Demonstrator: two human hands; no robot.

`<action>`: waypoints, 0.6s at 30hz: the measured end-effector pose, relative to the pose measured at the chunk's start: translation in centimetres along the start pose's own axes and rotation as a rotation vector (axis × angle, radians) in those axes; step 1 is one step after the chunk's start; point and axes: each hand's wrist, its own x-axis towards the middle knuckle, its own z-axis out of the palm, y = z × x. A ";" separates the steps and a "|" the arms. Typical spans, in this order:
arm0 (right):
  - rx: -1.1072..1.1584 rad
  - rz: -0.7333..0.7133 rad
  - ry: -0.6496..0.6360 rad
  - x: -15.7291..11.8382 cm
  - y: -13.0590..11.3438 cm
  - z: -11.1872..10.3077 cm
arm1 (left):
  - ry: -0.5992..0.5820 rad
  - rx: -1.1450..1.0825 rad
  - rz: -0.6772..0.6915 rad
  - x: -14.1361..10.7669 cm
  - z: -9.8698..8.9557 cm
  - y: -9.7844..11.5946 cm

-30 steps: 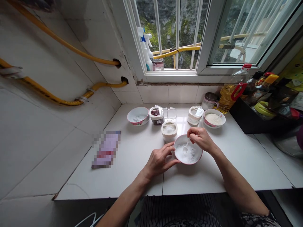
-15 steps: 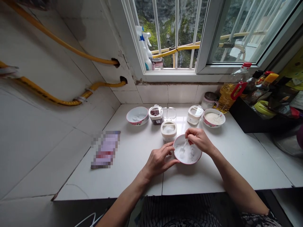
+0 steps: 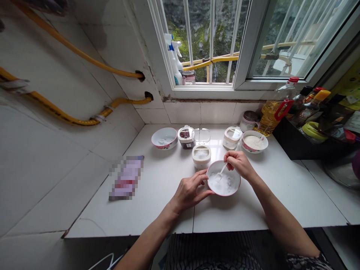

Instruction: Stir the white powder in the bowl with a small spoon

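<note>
The shallow white bowl with a thin red rim (image 3: 225,194) stands on the white tiled surface (image 3: 157,213) in front of me; taking it as the clock's centre, twelve faces the window. My left hand (image 3: 194,187) holds it from eight to nine o'clock, curved fingers at the edge and thumb lower along the side, probably so it cannot slide. My right hand (image 3: 238,164), near one o'clock, has its fingertips pinched on the handle of a small white spoon (image 3: 221,175), whose slant seems to keep my knuckles clear of the white granular heap (image 3: 226,184). Between ten and eleven, just beyond the rim, sits the small cream-coloured canister with white contents (image 3: 201,164), close enough, I judge, for a short reach. At half past one is the flower-patterned bowl of pale grains (image 3: 255,150). My fingers cover the handle's end, and the spoon's lip meets the white heap, so I can't tell how deep it sits; salt or sugar, I can't say. My left palm's inside is hidden, and the purplish shape (image 3: 128,178) at nine o'clock is pixelated beyond reading.
</note>
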 end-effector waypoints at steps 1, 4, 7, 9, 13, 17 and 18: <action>0.019 0.012 -0.002 0.1 0.0 0.0 | 0.001 0.003 0.001 0.0 0.0 0.0; 0.109 0.052 -0.012 0.3 0.0 -0.2 | 0.004 0.008 0.006 0.0 0.0 0.0; 0.201 0.064 0.003 0.6 0.1 -0.4 | 0.002 0.003 0.012 0.1 -0.1 0.0; 0.247 0.033 0.044 0.7 0.2 -0.3 | 0.000 0.000 0.014 0.1 -0.1 0.1; 0.213 -0.152 0.183 0.6 0.2 0.8 | 0.001 -0.006 0.007 0.1 0.0 0.0; -0.075 -0.411 0.287 0.1 -0.1 2.1 | 0.014 -0.008 0.007 0.1 0.0 0.0; -0.189 -0.496 0.291 0.0 -0.1 2.4 | 0.012 -0.004 0.006 0.1 0.0 0.1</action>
